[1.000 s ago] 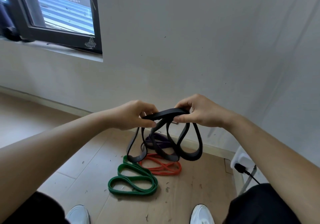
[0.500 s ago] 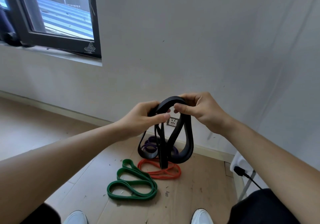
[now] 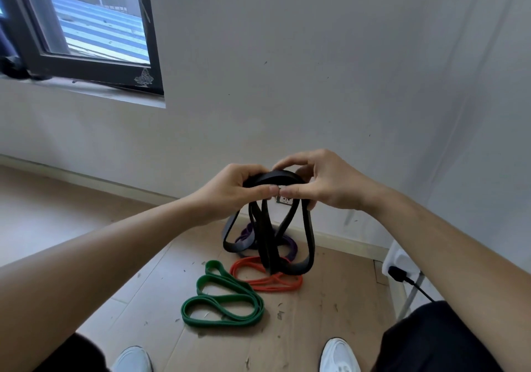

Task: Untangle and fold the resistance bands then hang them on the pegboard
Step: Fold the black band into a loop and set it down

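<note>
Loops of the black band (image 3: 265,245) hang straight down from my two hands, so its long axis runs vertical: the folded top sits at my fingers and the lower bends dangle above the floor (image 3: 143,256). My left hand (image 3: 238,187) is clamped on the left end of that top arc and my right hand (image 3: 324,185) pinches the right end, with the thumb tips almost meeting under it. The bundle sits between and below both hands, equally near each. Several strands cross in the middle, so I judge the fold needs gathering before it can hang. No pegboard is in view, so I cannot tell which way to carry it. The green band (image 3: 253,297), orange band (image 3: 273,284) and purple band (image 3: 291,245) lie on the floor beyond my feet.
</note>
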